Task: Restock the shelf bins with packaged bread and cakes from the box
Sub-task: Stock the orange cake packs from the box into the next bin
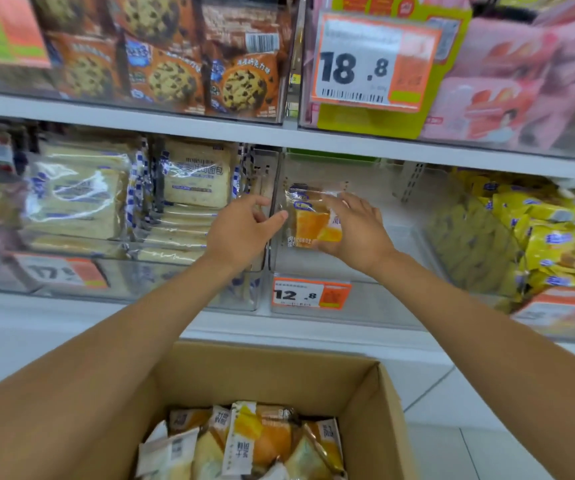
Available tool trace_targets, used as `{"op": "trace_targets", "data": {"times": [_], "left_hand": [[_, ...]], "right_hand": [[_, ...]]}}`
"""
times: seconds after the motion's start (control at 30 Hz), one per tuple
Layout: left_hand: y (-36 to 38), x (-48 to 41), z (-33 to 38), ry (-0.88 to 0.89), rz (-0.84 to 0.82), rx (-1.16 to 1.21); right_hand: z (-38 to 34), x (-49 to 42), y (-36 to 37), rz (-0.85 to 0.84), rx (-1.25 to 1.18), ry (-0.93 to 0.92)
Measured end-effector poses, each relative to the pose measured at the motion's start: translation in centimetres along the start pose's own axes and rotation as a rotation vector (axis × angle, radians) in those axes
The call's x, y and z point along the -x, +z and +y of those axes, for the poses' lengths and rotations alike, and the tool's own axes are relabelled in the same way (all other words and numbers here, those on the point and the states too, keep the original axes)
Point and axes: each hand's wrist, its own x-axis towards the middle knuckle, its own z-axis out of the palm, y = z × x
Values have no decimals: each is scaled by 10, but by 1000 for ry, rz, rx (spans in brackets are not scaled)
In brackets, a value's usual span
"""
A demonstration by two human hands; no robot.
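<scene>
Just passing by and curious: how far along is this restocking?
Barely begun. The clear bin above the 12.8 tag contains just one orange bread packet, which the right hand holds in place; the left hand is at the bin's side wall. The box below holds many more packets.

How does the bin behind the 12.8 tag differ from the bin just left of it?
The 12.8 bin holds one orange bread packet, gripped by the right hand; the left bin is stacked full. The 12.8 bin's packet shows orange print, the left bin's toast packets are pale with blue-checked edges. Both are clear bins on one shelf.
</scene>
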Motion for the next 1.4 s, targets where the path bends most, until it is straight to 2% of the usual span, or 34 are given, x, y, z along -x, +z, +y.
{"op": "trace_targets", "data": {"times": [0.1, 0.2, 0.27, 0.33, 0.43, 0.5, 0.63, 0.73, 0.8, 0.87, 1.0, 1.03, 1.1, 1.2, 1.27, 1.33, 1.4], "left_hand": [[-6, 15, 9, -6, 26, -1], [-14, 59, 14, -1, 42, 40], [-17, 96, 7, -43, -23, 41], [-18, 131, -16, -124, -137, -16], [-16, 180, -74, -285, -287, -91], [-18, 209, -114, -396, -340, -119], [-20, 247, -175, -570, -397, -124], [-14, 258, -198, -609, -420, -109], [-8, 263, -206, -624, -417, -64], [-3, 268, -212, -646, -417, -21], [1, 276, -221, -688, -454, 9], [1, 276, -220, -696, -459, 15], [2, 275, -219, -682, -485, 28], [2, 263, -199, -604, -640, 100], [3, 253, -180, -581, -742, 177], [4, 246, -170, -605, -712, 261], [2, 245, -166, -672, -577, 304]], "right_hand": [[-21, 43, -14, 102, -146, -29], [-47, 98, -13, 250, -164, -91], [-62, 137, -1, 226, -165, -97], [-73, 172, 20, 71, -215, -68], [-74, 213, 66, -293, -207, 29], [-68, 235, 107, -478, -192, 119], [-48, 266, 184, -721, -350, 471], [-42, 284, 229, -847, -378, 636], [-47, 296, 254, -922, -230, 574], [-58, 306, 271, -920, -92, 480], [-70, 301, 282, -704, 183, 290], [-71, 296, 281, -662, 182, 261], [-75, 278, 264, -670, 35, 275], [-82, 240, 219, -769, -478, 370], [-89, 219, 189, -796, -733, 373], [-92, 207, 163, -790, -976, 426], [-90, 203, 146, -773, -1088, 475]]}}
